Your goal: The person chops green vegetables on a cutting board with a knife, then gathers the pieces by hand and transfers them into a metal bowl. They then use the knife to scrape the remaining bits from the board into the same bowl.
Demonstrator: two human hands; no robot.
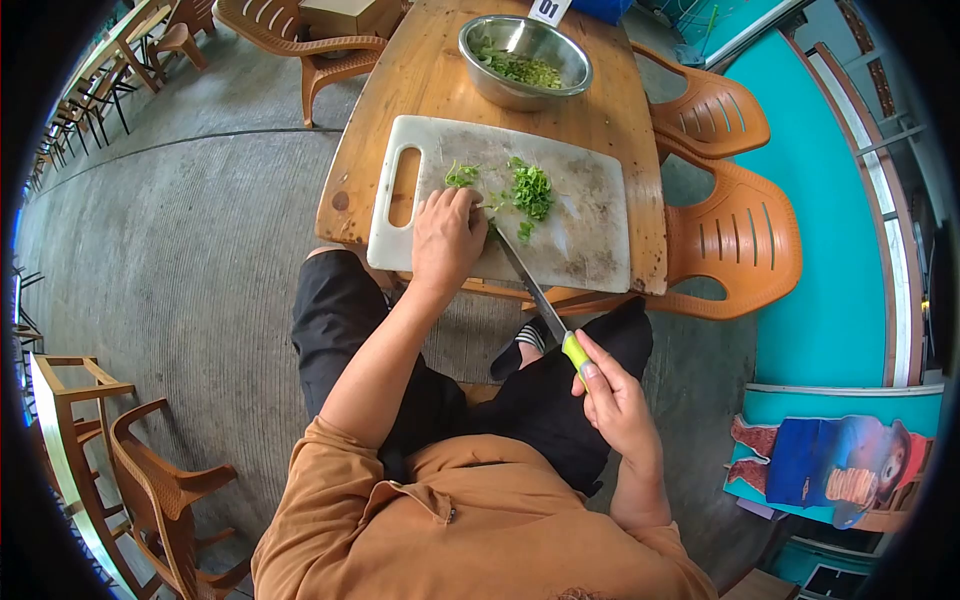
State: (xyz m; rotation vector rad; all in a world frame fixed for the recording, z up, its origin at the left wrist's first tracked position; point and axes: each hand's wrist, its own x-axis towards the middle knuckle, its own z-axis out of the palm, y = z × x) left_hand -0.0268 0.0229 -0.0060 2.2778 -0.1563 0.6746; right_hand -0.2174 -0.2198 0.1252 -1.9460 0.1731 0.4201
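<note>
On the white cutting board [590,200], my left hand [447,235] presses down with bent fingers on some leafy greens [462,175] that stick out past its fingertips. My right hand [612,392] grips the green handle of a knife [537,298]. The blade points up and to the left, with its tip on the board just right of my left fingers. A small heap of chopped greens [532,192] lies right of the blade tip, with loose bits around it. Beyond the board stands a metal bowl [527,97] holding more chopped greens [525,68].
The board lies at the near edge of a wooden table [400,85]. A number card [549,11] stands behind the bowl. Orange chairs [735,245] are at the table's right side, another chair [300,40] at its far left. My legs are below the near edge.
</note>
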